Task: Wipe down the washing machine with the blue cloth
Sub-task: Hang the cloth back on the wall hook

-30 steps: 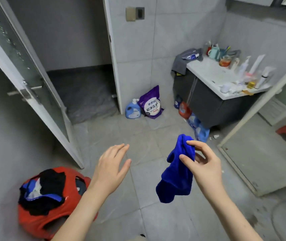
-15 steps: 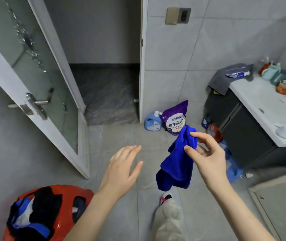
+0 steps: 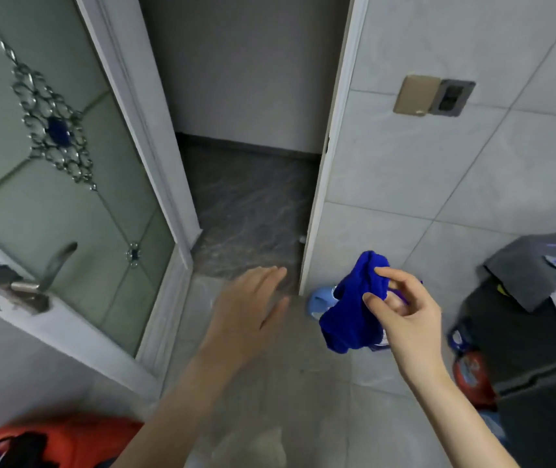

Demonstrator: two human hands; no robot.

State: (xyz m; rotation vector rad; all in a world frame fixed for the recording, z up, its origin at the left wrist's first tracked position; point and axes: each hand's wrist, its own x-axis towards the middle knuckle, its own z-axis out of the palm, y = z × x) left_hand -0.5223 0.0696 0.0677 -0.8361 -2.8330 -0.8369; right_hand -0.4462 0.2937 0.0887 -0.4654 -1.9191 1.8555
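The blue cloth (image 3: 354, 312) hangs bunched from my right hand (image 3: 405, 312), pinched between thumb and fingertips at its top edge, at the right of centre. My left hand (image 3: 246, 315) is stretched out flat beside it at centre, palm down, fingers apart, holding nothing. No washing machine is in view.
An open glass-panelled door (image 3: 67, 204) with a metal handle (image 3: 23, 285) stands at the left, beside a doorway onto a dark floor (image 3: 249, 211). A red laundry basket (image 3: 50, 444) sits at the bottom left. Detergent bottles (image 3: 472, 373) and a dark cabinet (image 3: 540, 366) are at the right.
My view has swung left and up toward the doorway; the counter has slid out to the right. Both hands keep their pose, the cloth still pinched in my right hand.
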